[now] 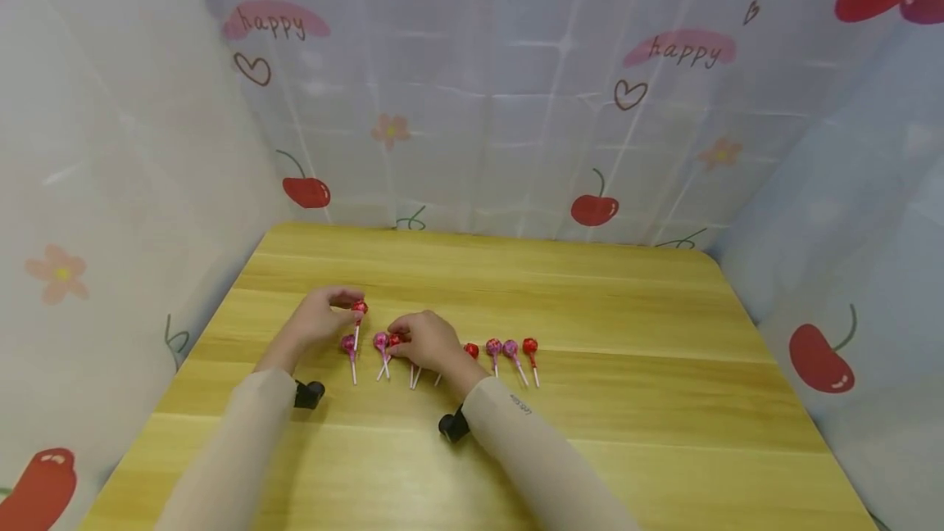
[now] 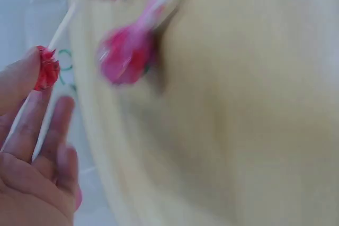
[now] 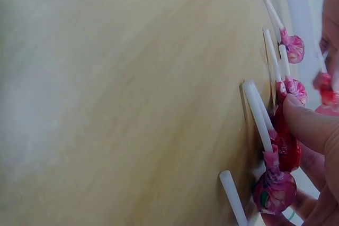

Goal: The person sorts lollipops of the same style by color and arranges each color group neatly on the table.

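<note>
Red lollipop (image 1: 359, 307) pinched in my left hand (image 1: 319, 321), lifted just above the bench (image 1: 590, 301), behind the row's left end. My right hand (image 1: 428, 341) pinches another red lollipop (image 1: 395, 340) mid-row. Advice: grip by the heads, set sticks parallel, spacing even. Readable: "happy" on the curtain (image 1: 274, 23); sleeve print illegible.

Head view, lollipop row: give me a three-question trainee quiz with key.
1. True or false: the left hand pinches a red-wrapped lollipop with a white stick.
2. Which hand covers lollipops in the row on the light wooden table? A left B right
3. Fill in: the three uncovered lollipops at the row's right end lie with sticks pointing ___ the person.

Key: 1 true; 2 B, the right hand; 3 toward.
</note>
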Demonstrator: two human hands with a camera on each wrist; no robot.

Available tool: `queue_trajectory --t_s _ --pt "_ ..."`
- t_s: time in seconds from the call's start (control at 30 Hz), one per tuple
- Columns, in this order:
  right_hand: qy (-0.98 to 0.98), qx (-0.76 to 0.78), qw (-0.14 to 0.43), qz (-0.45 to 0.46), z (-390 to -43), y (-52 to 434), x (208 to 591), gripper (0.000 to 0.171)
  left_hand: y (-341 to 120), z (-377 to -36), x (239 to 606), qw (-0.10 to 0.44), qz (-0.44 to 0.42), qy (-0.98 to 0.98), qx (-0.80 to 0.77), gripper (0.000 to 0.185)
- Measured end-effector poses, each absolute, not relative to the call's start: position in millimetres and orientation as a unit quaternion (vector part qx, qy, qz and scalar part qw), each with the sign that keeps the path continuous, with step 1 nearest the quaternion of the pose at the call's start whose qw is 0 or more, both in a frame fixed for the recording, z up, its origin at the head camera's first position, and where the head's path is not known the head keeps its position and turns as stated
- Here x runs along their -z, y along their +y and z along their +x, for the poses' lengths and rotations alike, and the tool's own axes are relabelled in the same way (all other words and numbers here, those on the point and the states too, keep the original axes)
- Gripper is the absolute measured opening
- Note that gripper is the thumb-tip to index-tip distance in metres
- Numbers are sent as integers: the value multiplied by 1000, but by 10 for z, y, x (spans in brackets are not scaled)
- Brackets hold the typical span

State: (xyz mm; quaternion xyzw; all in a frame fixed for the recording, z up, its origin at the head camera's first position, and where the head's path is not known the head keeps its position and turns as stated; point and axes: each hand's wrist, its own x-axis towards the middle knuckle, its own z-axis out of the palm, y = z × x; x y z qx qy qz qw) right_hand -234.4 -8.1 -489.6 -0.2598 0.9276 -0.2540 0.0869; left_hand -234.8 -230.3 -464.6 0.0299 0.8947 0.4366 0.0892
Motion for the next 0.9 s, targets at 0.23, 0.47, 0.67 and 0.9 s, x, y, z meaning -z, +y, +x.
queue_trajectory --t_s 0.23,0.47,0.67,0.9 --pt "928 266 98 -241 -2384 -83 4870 34 -2399 -2622 4528 56 41 897 -436 55" --pt "925 273 113 -238 -2363 -97 4892 35 -2462 -2683 4642 54 7 907 -417 57" --pt "925 275 116 -235 -2356 -90 4891 33 -2519 -2701 4824 55 15 919 -390 46" --pt "922 279 118 -240 -2373 -72 4862 31 -2536 -2706 4900 42 38 935 -349 31"
